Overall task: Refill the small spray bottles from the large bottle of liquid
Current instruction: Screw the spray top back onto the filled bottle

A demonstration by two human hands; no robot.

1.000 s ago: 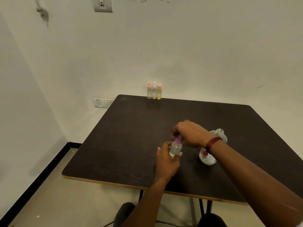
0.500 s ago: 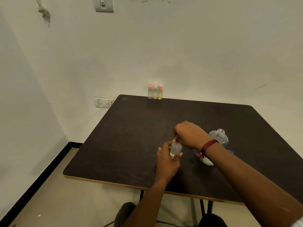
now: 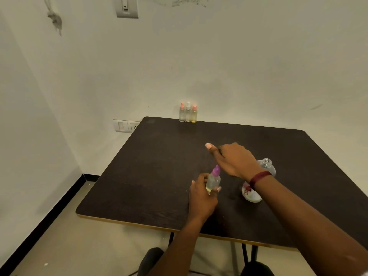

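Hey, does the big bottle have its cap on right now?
No, the large bottle shows an open, bare threaded neck just behind the right hand.

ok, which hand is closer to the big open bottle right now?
Right. The right hand hovers just left of the large bottle, its wrist crossing in front of it. The left hand is further left, gripping the purple-capped spray bottle.

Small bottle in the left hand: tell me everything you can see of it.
The small spray bottle is clear and plastic-looking, with a rounded purple cap fitted on top. Pale yellowish liquid shows in its lower part. It is held near upright over the dark table. The left hand grips its lower body; its base is hidden.
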